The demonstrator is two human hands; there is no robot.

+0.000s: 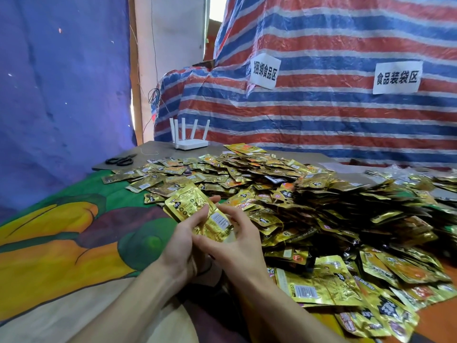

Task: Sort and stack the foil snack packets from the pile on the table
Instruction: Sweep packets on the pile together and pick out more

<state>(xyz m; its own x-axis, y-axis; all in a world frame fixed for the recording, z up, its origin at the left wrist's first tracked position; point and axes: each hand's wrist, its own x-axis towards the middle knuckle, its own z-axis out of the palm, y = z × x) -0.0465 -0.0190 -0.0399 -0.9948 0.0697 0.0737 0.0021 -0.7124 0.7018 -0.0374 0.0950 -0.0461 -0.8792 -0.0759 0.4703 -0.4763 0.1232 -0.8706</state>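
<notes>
Pkt stack (191, 204) gripped by L hand (184, 246) & R hand (237, 243), long axis far-left to near-right.

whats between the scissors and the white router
In the head view, only a thin pale thread on bare brown board lies between the scissors and the router.

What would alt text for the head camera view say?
A left hand and right hand hold a small stack of gold foil packets beside a big loose pile of packets on the table. Behind lie black scissors and a white router, before a striped tarp.
</notes>
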